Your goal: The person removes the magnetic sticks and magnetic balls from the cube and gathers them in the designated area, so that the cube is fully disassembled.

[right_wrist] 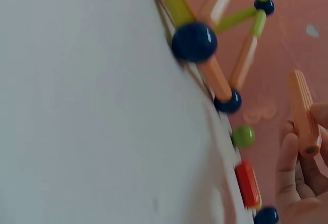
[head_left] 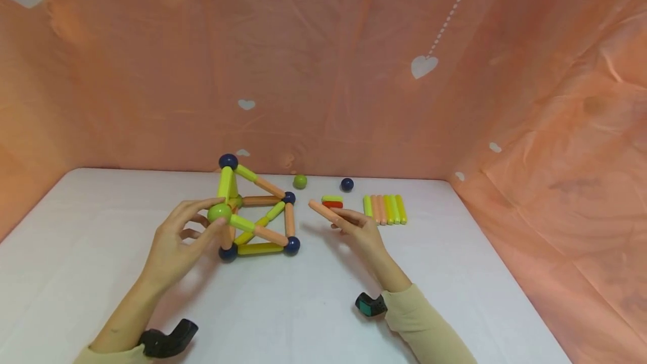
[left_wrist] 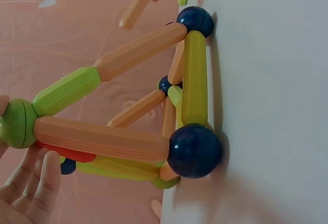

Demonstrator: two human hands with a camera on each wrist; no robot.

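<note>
A frame of magnetic rods and balls stands on the left half of the table, its base cornered by dark blue balls (head_left: 291, 245) with a yellow rod (head_left: 260, 248) along the front. My left hand (head_left: 174, 240) pinches a raised green ball (head_left: 219, 214) between thumb and fingers; in the left wrist view that green ball (left_wrist: 18, 124) joins an orange rod (left_wrist: 102, 138) and a light green one (left_wrist: 66, 90). To the right of the frame, my right hand (head_left: 361, 235) holds a loose orange rod (head_left: 323, 210) in the air, its tip pointing toward the frame without touching it.
Behind the hands lie a loose green ball (head_left: 300, 181) and a dark blue ball (head_left: 347, 185). Short light green (head_left: 332, 199) and red (head_left: 332, 205) rods lie behind the right hand. Several yellow, green and orange rods (head_left: 389, 209) form a row at right. Pink cloth (head_left: 323, 72) surrounds the table.
</note>
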